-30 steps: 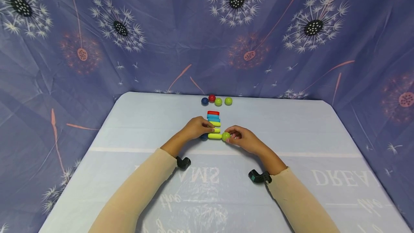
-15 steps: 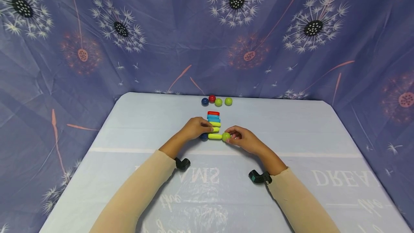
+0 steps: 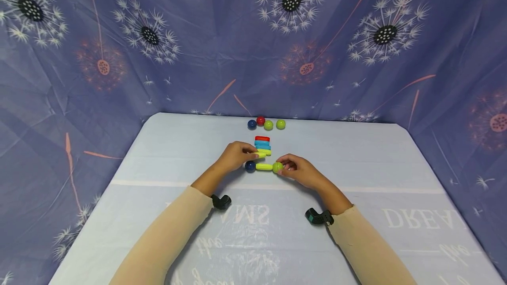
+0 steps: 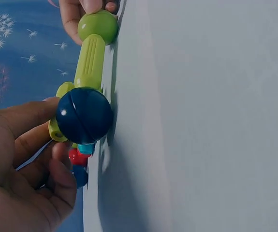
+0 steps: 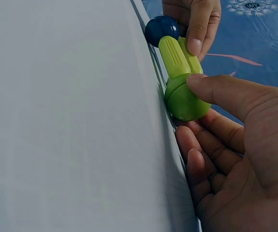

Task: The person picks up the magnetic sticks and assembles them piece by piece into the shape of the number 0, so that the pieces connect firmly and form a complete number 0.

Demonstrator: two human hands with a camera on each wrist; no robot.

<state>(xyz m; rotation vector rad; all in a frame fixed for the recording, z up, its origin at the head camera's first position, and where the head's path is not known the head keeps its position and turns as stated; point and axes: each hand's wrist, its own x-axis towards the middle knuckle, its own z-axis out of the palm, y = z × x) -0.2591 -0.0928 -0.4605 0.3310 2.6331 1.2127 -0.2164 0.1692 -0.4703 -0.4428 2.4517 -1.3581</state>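
In the head view, a yellow-green rod (image 3: 264, 167) lies between a dark blue ball (image 4: 84, 115) and a green ball (image 5: 184, 101), joined end to end. My right hand (image 3: 299, 171) holds the green ball between thumb and fingers. Just behind this piece, my left hand (image 3: 234, 156) pinches a second yellow-green rod (image 3: 260, 155) by its left end. That rod's hollow end peeks out beside the dark blue ball in the left wrist view. Farther back lie another yellow-green rod (image 3: 266, 151), light blue rods (image 3: 262, 145) and a red rod (image 3: 262, 138), side by side.
Near the back edge of the white-covered table (image 3: 190, 135) sit a dark blue ball (image 3: 251, 124), a red ball (image 3: 260, 120) and two green balls (image 3: 281, 124). A purple dandelion-print cloth (image 3: 222, 47) hangs directly behind the table.
My left hand has shifted slightly back and left, drawing the second yellow-green rod away from the joined piece and uncovering the dark blue ball. The right hand stays on the green ball.
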